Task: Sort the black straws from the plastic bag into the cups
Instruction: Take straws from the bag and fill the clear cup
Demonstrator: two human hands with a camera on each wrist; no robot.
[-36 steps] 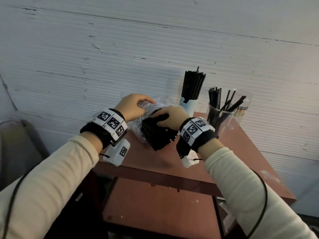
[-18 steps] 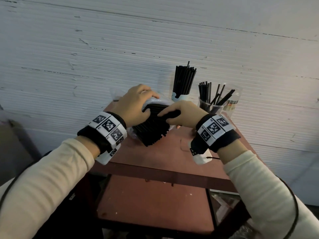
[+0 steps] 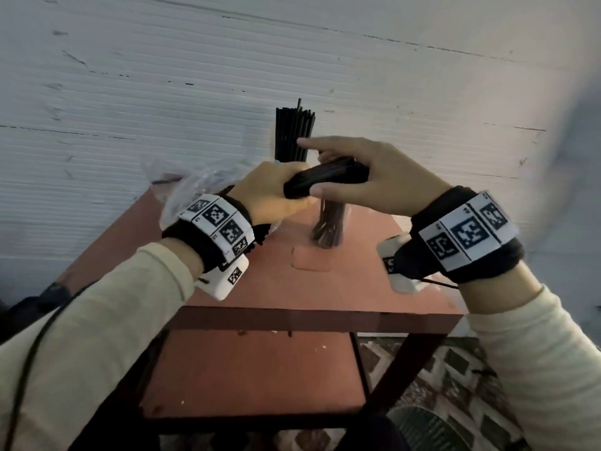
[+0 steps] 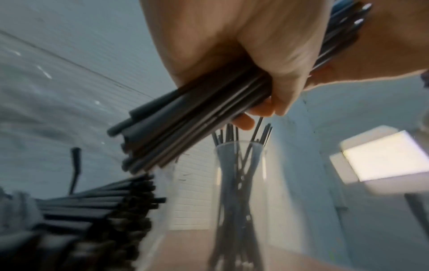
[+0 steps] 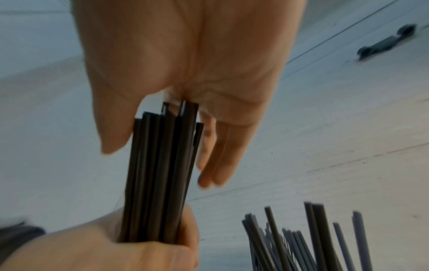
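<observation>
Fingers (image 4: 278,55) of the left hand (image 3: 270,193) curl round the straws (image 3: 325,180); the right hand (image 3: 374,180), fingers (image 5: 220,155) straight, caps their end above the cup (image 3: 327,232). Bag (image 3: 188,190) lies left, at the table (image 3: 325,288) edge.

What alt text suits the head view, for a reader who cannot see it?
Two hands hold a bundle of black straws above a reddish table: the left hand grips one end, the right hand, fingers straight, touches the other. Below them stands a clear cup with straws; a plastic bag is at the left.
</observation>
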